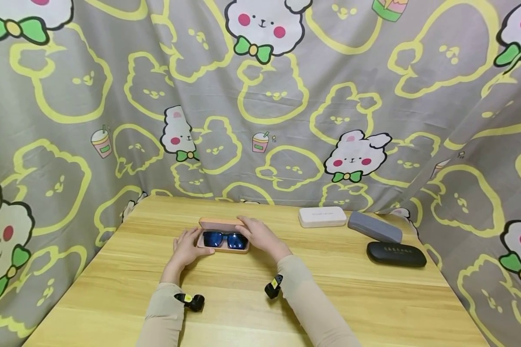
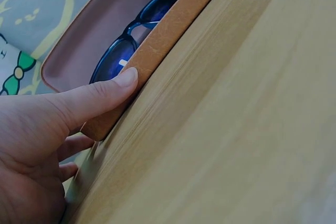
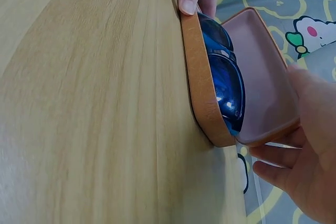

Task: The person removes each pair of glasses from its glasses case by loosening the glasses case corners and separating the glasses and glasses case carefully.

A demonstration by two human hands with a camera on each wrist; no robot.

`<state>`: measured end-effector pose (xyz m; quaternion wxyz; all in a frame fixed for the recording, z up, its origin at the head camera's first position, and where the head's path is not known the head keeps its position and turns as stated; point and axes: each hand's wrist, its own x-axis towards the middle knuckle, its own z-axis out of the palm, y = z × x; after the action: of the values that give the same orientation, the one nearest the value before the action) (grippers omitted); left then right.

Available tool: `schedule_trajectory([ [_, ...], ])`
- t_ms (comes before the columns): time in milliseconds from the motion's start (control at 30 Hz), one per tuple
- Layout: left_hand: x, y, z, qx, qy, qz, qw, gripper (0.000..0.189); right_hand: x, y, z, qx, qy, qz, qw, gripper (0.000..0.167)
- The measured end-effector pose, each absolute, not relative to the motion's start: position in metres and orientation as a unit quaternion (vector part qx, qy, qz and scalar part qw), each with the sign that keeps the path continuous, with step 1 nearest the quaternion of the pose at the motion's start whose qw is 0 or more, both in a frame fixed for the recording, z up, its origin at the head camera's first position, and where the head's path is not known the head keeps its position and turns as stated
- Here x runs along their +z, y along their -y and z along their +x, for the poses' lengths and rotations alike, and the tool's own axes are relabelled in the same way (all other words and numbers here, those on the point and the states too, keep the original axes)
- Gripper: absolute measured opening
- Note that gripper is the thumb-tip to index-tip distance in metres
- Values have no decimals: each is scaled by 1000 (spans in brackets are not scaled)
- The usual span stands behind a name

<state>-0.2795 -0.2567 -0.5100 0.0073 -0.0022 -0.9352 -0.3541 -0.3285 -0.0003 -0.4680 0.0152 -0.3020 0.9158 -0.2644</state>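
The head view is bright and evenly lit, with soft shading in the folds of the cartoon-print curtain (image 1: 286, 130), a pale sheen on the wooden tabletop (image 1: 232, 320) at bottom centre, stretching toward the frame's edges, and lettering on the white glasses case (image 1: 322, 220) too small to read. Both wrist views look dimmer and cooler, with whitish glare at the left one's lower right corner and the right one's left edge. There, small white glints sit on the sunglasses (image 2: 107, 66), and soft shadow darkens the wood beside the orange-brown case (image 3: 199, 85).
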Motion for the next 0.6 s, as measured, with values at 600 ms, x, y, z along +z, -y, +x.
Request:
schedule_trajectory([
  [600,-511,257,-278,-361,932,-3,8,95,-465,-5,-322,-245,-922,-297,43,66],
])
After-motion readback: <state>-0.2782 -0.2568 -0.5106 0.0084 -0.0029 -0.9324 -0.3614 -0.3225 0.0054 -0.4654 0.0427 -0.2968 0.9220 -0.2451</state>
